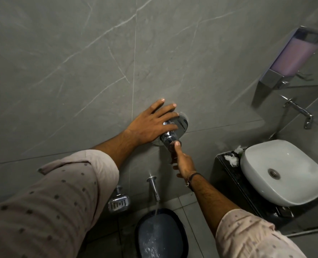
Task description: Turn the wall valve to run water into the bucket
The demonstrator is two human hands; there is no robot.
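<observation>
Wall valve (174,130) on grey tile wall (79,62), chrome, mid-frame. Left hand (150,124) spread flat, fingers apart, lying over valve's top and wall; grips nothing. Right hand (182,161) under valve, thumb pressed on end of handle; other fingers hidden, so closure can't be told. Spout (154,189) lower on wall, water stream already falling from it. Bucket (162,237) on floor directly below, dark, water splashing inside. Judgement: valve opened, flow started; bucket only partly filled, filling remains.
</observation>
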